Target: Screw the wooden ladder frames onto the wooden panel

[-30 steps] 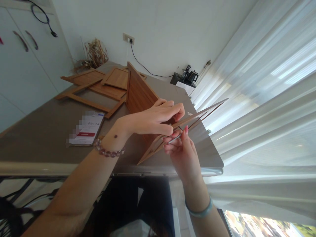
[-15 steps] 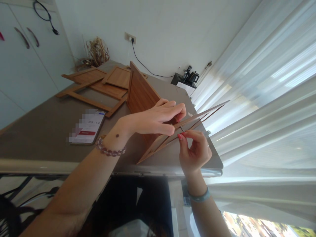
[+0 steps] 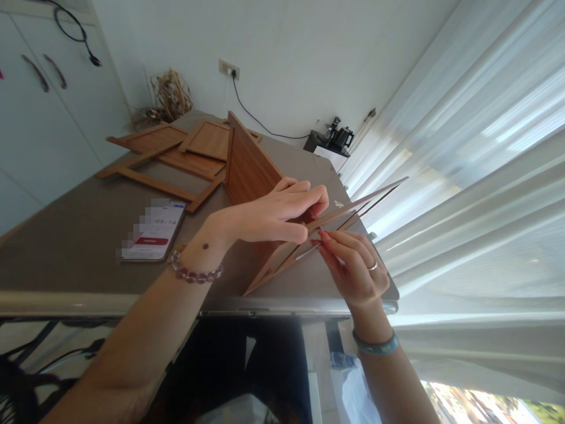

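A slatted wooden frame [image 3: 282, 254] stands tilted at the front of the table, joined to or resting against a solid brown wooden panel [image 3: 251, 165] behind it. My left hand [image 3: 286, 212] closes over the frame's upper edge, thumb on the near side and fingers curled behind. On the near side, my right hand [image 3: 355, 259] pinches a thin metal rod [image 3: 304, 254], which looks like a hex key, against the frame's crosspiece. Its tip is hidden by my fingers.
Several more wooden panels [image 3: 205, 141] and an open wooden frame [image 3: 154, 184] lie at the back left of the grey table [image 3: 66, 253]. A phone [image 3: 154, 231] lies near my left wrist. White curtains [image 3: 463, 224] hang at the right. Dried stalks [image 3: 170, 94] stand behind.
My right hand has turned, bringing its back and ring into view, and its wrist has shifted right. My left hand keeps its hold on the wooden frame.
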Action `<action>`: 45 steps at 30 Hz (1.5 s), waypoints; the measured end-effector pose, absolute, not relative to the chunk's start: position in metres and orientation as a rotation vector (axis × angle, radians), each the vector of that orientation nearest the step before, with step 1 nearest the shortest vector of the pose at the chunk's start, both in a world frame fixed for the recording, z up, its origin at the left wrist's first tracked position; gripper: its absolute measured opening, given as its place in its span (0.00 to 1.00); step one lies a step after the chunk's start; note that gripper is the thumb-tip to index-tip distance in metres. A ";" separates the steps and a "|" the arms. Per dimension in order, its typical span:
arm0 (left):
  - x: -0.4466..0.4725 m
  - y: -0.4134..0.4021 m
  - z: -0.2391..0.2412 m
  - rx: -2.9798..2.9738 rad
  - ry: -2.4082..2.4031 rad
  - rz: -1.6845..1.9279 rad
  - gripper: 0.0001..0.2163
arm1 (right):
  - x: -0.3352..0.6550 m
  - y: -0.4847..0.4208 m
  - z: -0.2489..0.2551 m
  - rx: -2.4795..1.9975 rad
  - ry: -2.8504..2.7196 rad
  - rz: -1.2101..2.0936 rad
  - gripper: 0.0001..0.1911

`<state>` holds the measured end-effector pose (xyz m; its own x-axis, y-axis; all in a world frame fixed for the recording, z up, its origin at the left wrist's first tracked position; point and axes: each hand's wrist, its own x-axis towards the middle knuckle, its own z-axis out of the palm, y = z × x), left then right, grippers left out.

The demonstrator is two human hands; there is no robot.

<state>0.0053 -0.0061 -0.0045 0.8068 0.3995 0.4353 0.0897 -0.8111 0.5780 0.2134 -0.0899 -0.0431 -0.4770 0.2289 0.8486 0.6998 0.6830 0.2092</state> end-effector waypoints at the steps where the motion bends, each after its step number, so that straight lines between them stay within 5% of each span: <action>1: 0.005 -0.006 -0.005 2.454 0.361 0.753 0.09 | 0.210 -0.090 -0.039 -0.752 -2.017 -0.700 0.15; 3: 0.004 -0.006 -0.005 2.469 0.363 0.747 0.09 | 0.202 -0.092 -0.030 -0.903 -1.951 -0.707 0.06; 5: 0.004 -0.006 -0.004 2.470 0.364 0.739 0.09 | 0.196 -0.094 -0.023 -1.115 -1.875 -0.601 0.11; 9: 0.005 -0.004 -0.005 2.475 0.364 0.725 0.10 | 0.192 -0.093 -0.019 -1.296 -1.737 0.304 0.21; 12: 0.006 -0.003 -0.005 2.488 0.369 0.707 0.10 | 0.190 -0.089 -0.029 -1.124 -1.437 0.944 0.19; 19: 0.004 -0.004 -0.004 2.476 0.359 0.700 0.10 | 0.169 -0.093 -0.051 -0.748 -0.900 1.648 0.18; 33: 0.003 -0.005 -0.002 2.444 0.444 0.620 0.11 | 0.157 -0.104 -0.066 -0.704 -0.863 1.406 0.24; 40: -0.002 -0.004 0.003 2.457 0.453 0.573 0.14 | 0.183 -0.120 -0.097 -1.268 -1.243 0.790 0.24; 45: -0.003 -0.007 0.005 2.448 0.456 0.583 0.16 | 0.198 -0.126 -0.111 -1.429 -1.456 0.665 0.24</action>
<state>-0.0033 -0.0065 0.0047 0.8464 0.4386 0.3019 0.1872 -0.7759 0.6024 0.1980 -0.1262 -0.1112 0.1409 0.9577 0.2510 0.4376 0.1672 -0.8835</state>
